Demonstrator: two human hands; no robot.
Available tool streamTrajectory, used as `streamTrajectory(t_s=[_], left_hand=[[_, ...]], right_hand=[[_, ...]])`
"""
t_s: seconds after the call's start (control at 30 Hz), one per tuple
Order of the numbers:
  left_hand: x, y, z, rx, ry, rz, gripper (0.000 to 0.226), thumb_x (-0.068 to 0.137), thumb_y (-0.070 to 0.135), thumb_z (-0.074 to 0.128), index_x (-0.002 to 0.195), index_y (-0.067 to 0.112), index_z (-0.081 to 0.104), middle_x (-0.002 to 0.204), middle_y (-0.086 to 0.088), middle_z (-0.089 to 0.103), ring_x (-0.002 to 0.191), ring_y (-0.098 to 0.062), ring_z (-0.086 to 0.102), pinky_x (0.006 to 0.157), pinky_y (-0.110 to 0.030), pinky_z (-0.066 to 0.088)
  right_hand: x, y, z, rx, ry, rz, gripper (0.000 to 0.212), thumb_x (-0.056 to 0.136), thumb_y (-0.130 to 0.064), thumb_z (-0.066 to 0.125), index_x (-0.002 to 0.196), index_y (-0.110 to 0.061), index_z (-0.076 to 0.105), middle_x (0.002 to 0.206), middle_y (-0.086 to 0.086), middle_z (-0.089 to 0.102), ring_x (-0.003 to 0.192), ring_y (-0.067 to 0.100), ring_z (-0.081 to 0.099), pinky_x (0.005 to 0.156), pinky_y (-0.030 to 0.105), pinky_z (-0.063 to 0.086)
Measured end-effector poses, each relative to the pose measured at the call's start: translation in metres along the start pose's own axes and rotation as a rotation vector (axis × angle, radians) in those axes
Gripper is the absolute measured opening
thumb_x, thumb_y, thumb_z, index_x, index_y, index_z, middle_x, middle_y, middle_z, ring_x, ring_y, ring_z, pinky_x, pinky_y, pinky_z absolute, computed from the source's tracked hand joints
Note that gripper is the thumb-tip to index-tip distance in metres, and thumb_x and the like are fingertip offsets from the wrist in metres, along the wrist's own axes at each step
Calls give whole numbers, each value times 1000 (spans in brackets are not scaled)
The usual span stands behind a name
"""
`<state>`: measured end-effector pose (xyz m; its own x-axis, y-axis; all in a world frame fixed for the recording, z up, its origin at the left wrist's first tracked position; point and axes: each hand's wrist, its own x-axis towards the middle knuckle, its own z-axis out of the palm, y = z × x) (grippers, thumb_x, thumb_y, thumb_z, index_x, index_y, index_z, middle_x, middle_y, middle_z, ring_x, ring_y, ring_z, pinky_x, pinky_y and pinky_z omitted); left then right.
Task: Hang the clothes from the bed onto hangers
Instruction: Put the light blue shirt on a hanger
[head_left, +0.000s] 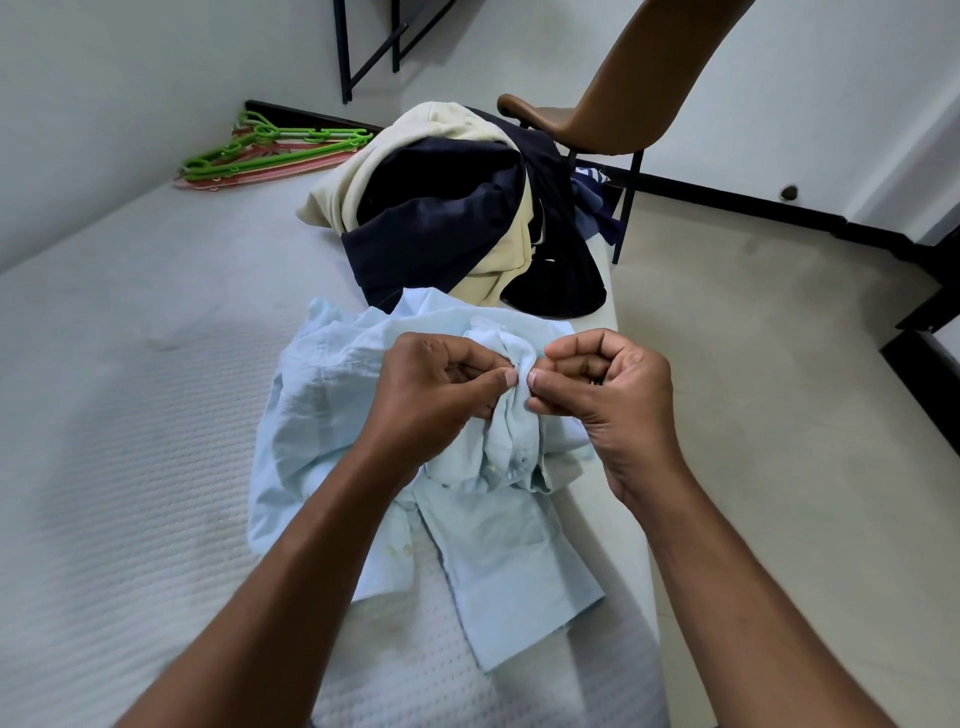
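Note:
A crumpled light blue shirt lies on the white mattress near its right edge. My left hand and my right hand both pinch a bunched fold of the shirt's button placket between thumb and forefinger, close together, lifted a little off the bed. Behind the shirt sits a heap of dark navy and cream clothes. A stack of green and pink plastic hangers lies at the far left corner of the mattress by the wall.
A brown chair with black legs stands beside the bed's far right corner, with blue cloth under it. A black metal frame stands against the back wall. Pale floor runs along the right of the bed.

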<state>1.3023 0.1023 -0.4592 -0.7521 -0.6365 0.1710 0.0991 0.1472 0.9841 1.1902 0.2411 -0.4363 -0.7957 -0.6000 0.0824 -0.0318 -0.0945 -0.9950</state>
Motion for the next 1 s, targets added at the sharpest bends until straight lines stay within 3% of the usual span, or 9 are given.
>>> streamTrajectory(t_s=[0.2, 0.33, 0.43, 0.5, 0.63, 0.77, 0.87, 0.93, 1.0], left_hand=[[-2, 2, 5, 40, 13, -2, 15, 86, 29, 84, 82, 15, 83, 73, -10, 76, 74, -39, 73, 73, -54, 63], [-4, -2, 11, 72, 68, -17, 7, 89, 18, 81, 83, 13, 82, 71, -6, 76, 70, -31, 74, 71, -52, 63], [-4, -9, 20, 187, 159, 7, 12, 92, 13, 75, 82, 16, 78, 70, 0, 75, 68, -23, 74, 67, -47, 63], [-5, -12, 27, 306, 226, 29, 16, 93, 12, 70, 79, 20, 73, 67, 6, 71, 65, -13, 68, 62, -34, 58], [-8, -11, 33, 321, 234, 10, 21, 96, 9, 62, 78, 20, 65, 61, 13, 57, 56, -2, 50, 55, -17, 37], [-2, -13, 23, 286, 151, 25, 19, 99, 13, 64, 81, 18, 66, 61, 8, 57, 53, -4, 43, 56, -26, 38], [-2, -8, 18, 140, 81, 6, 13, 99, 12, 67, 86, 11, 71, 69, -8, 69, 60, -12, 57, 59, -33, 49], [-4, -4, 17, 27, 81, -19, 12, 99, 9, 67, 89, 5, 72, 74, -12, 72, 66, -16, 63, 64, -33, 54], [-3, -2, 15, -27, 123, -25, 14, 100, 11, 66, 90, 2, 72, 73, -14, 69, 66, -20, 62, 65, -36, 54]], right_hand=[[-4, 5, 6, -436, 63, -334, 20, 79, -5, 88, 89, -11, 71, 77, 0, 75, 74, 15, 75, 70, 33, 64], [-8, 8, 12, -673, 55, -544, 19, 85, -11, 84, 94, -14, 67, 79, -6, 69, 72, 10, 70, 64, 26, 60], [-9, 11, 18, -728, 105, -608, 20, 86, -13, 83, 96, -14, 65, 79, -7, 67, 71, 9, 68, 64, 30, 59], [-11, 12, 23, -720, 136, -611, 23, 84, -13, 83, 97, -14, 64, 78, -8, 66, 71, 9, 68, 65, 33, 60], [-14, 8, 24, -528, 170, -419, 27, 80, -10, 85, 98, -16, 65, 78, -7, 70, 73, 10, 70, 67, 26, 60], [-8, -2, 22, 53, 143, 84, 32, 81, 8, 79, 105, -9, 64, 86, 11, 77, 69, 19, 73, 73, 31, 64], [-1, -4, 11, 371, 66, 384, 44, 79, 11, 79, 114, -4, 57, 83, 14, 74, 65, 19, 68, 71, 29, 64], [1, -1, 5, 348, -5, 425, 46, 79, 0, 85, 117, -4, 59, 84, 12, 73, 65, 18, 68, 67, 29, 63], [2, 2, 3, 127, -94, 367, 41, 84, -19, 86, 115, -2, 66, 84, 9, 75, 68, 19, 69, 65, 29, 61]])
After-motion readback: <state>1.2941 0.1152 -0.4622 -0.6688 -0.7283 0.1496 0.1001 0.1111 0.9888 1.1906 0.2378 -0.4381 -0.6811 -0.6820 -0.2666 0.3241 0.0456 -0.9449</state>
